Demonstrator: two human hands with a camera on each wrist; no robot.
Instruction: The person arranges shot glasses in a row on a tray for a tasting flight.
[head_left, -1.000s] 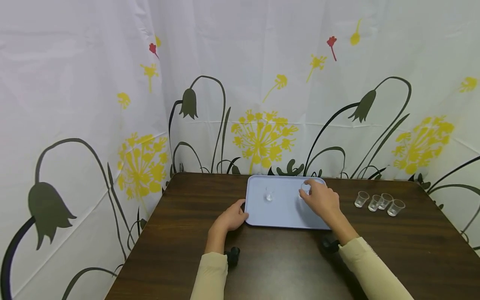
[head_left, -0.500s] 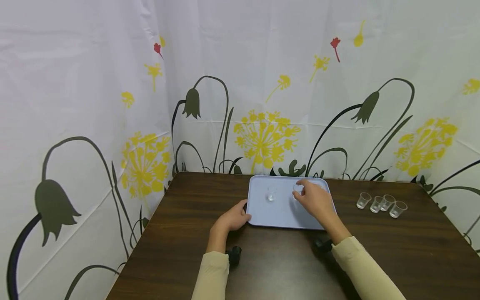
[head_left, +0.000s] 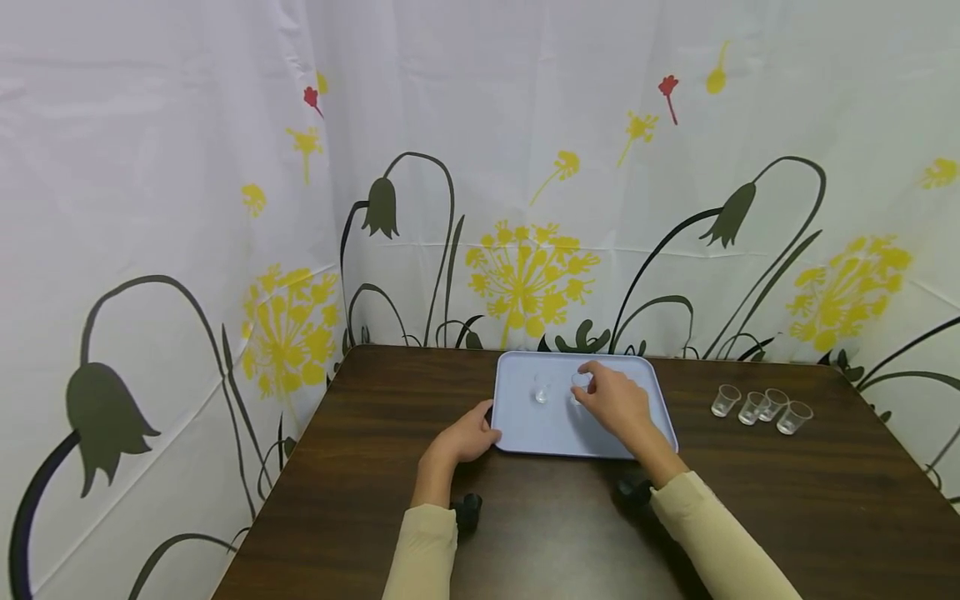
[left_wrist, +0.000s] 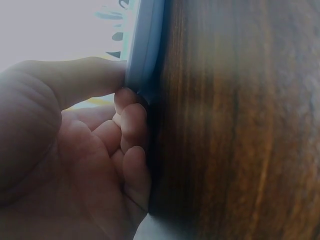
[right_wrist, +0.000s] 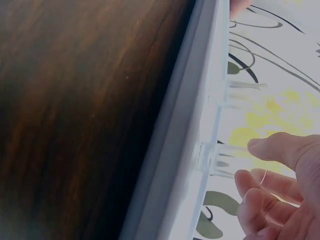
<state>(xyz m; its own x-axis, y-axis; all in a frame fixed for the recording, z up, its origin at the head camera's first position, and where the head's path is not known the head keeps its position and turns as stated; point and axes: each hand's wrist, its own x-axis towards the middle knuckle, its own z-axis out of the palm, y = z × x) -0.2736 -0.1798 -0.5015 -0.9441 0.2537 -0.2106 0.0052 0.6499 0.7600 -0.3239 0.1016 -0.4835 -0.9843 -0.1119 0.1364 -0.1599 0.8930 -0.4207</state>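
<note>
A light blue tray (head_left: pixel 540 435) lies at the far side of the table, and my left hand (head_left: pixel 467 435) grips its left edge. The left wrist view shows the thumb (left_wrist: pixel 95 80) on the tray rim (left_wrist: pixel 145 45) with curled fingers under it. Over the tray, my right hand (head_left: pixel 618 407) pinches a clear shot glass (head_left: pixel 577 392) by its rim between thumb and fingertips. That glass (right_wrist: pixel 212 159) stands upright, its base at the tray surface in the right wrist view. To its left stands another clear shot glass (head_left: pixel 542 392) on the tray.
Several more clear shot glasses (head_left: pixel 752 409) stand in a loose group on the dark wooden table (head_left: pixel 540 533), right of the tray. Behind the table's far edge hangs a white curtain (head_left: pixel 510 100) with flower prints.
My right hand has moved left across the tray with the shot glass, bringing it closer to the other glass there. The left hand has kept its grip on the tray edge.
</note>
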